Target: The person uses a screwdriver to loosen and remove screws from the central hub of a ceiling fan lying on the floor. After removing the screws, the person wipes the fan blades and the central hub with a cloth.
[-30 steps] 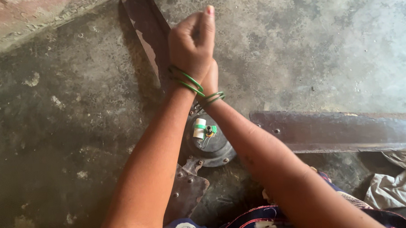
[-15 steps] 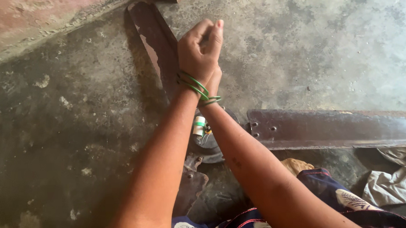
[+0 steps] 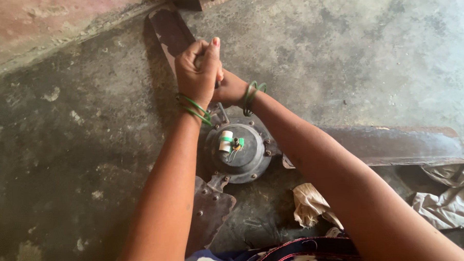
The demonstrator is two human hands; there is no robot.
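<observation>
My left hand (image 3: 198, 70) is closed in a fist around a thin tool handle, of which I see only a small dark piece near my thumb. My right hand (image 3: 229, 88) sits just behind it, touching it, and seems to press on the same tool — its fingers are hidden, so I cannot tell how it grips. Both wrists carry green bangles (image 3: 194, 108).

Below the hands, at 6 o'clock from them, lies the round dark motor housing (image 3: 240, 153) of a ceiling fan on the concrete floor (image 3: 68, 151). On its top stands a small white and green cylinder (image 3: 225, 141) with thin wires beside it.

Three rusty blades go out from the housing: one blade (image 3: 169, 30) toward 12 o'clock, passing under my hands; a long blade (image 3: 397, 145) toward 3 o'clock; a short blade (image 3: 209, 208) toward 7 o'clock, with bolts near its root.

At 5 o'clock from the housing lies a crumpled beige rag (image 3: 309, 205) — a grey cloth (image 3: 447, 195) is at the right edge.
</observation>
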